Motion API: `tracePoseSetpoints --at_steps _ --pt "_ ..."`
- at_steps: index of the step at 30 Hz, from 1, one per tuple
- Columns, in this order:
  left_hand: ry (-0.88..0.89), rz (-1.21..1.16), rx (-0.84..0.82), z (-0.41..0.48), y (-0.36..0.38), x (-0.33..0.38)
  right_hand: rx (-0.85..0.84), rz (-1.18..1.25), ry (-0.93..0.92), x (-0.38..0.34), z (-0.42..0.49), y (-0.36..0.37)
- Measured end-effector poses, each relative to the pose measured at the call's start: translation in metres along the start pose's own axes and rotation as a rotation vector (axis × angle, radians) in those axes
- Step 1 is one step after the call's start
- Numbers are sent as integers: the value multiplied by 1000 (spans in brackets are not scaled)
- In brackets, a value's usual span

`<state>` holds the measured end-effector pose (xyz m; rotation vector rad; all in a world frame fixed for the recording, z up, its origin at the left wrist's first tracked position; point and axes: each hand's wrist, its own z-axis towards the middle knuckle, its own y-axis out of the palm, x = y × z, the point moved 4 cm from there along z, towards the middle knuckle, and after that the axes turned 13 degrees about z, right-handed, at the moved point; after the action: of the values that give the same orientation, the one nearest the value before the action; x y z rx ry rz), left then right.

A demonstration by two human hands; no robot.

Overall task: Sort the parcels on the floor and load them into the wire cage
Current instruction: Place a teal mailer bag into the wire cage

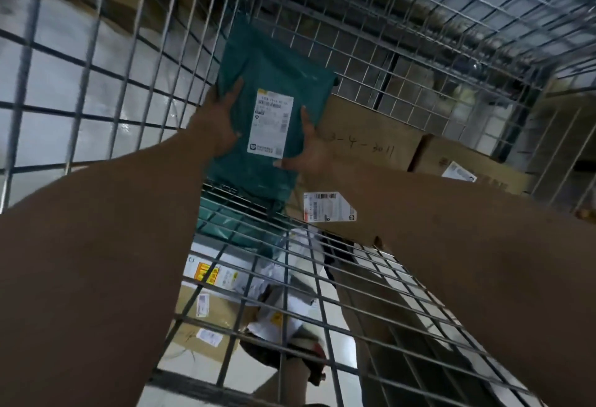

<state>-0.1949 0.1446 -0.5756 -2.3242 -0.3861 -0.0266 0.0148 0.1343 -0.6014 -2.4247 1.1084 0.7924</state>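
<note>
Mesh [292, 281] apparently fronts green parcel [274, 84]; boxes [371, 135] beside.

Poly mailer [277, 84]: plain teal-green. Its shipping label [272, 122]: white, black barcodes. Wire cage [96, 51]: grey metal, square grid pattern. Cardboard box [364, 129]: brown, dark handwritten figures (only partly legible). Lower barcode label [329, 206]: white with red edging.

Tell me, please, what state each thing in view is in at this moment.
Teal mailer: sealed, held upright above the load, label facing the camera.
Left hand: grips the mailer's left edge.
Right hand: grips its lower right edge.
Wire cage: partly loaded.
Cardboard boxes: closed, stacked at the right inside the cage.
White parcels: lying loose at the bottom, behind the front mesh.
</note>
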Motion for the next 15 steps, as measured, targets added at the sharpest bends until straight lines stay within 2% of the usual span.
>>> tracePoseSetpoints --at_steps 6,10,15 --pt "-94 109 -199 -10 40 -15 -83 -26 84 10 -8 6" --pt "-92 91 -136 -35 30 -11 -77 -63 44 -12 -21 5" --pt "46 -192 -47 -89 -31 16 4 -150 -174 -89 -66 -14"
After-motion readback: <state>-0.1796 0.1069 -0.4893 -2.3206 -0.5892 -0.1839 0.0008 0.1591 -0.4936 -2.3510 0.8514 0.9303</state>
